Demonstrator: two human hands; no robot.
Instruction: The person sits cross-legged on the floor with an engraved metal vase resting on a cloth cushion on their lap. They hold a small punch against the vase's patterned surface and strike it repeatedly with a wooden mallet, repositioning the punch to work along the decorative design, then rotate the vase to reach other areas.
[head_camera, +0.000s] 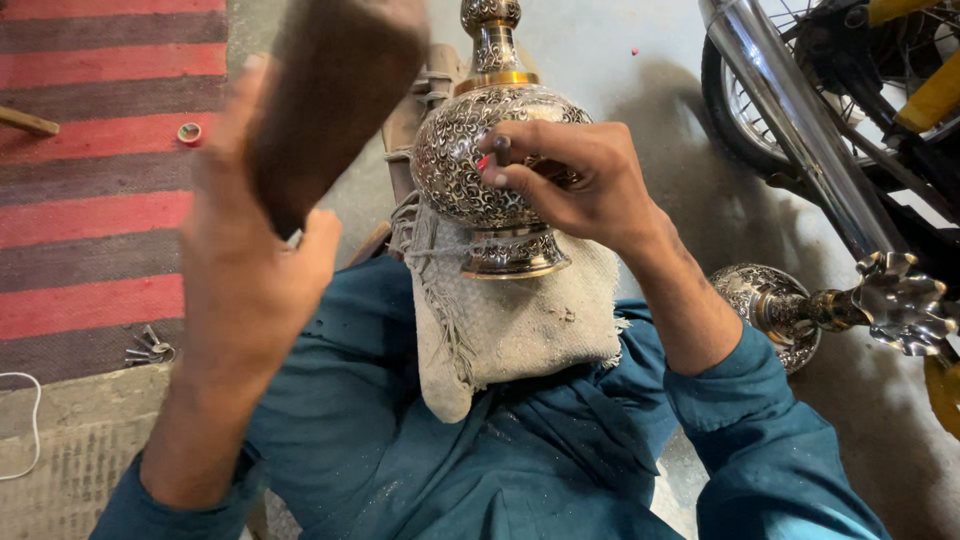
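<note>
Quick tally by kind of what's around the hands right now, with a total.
Engraved metal vessels: 2, one under the right hand at, one on the floor
Wooden blocks: 1, raised in the left hand at
Small punch tools: 1
Cloths: 1
Key bunches: 1
Tape rolls: 1
Total: 7

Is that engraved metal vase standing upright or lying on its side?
Lying tipped: the engraved vase rests across the cloth on the lap, neck pointing away.
</note>
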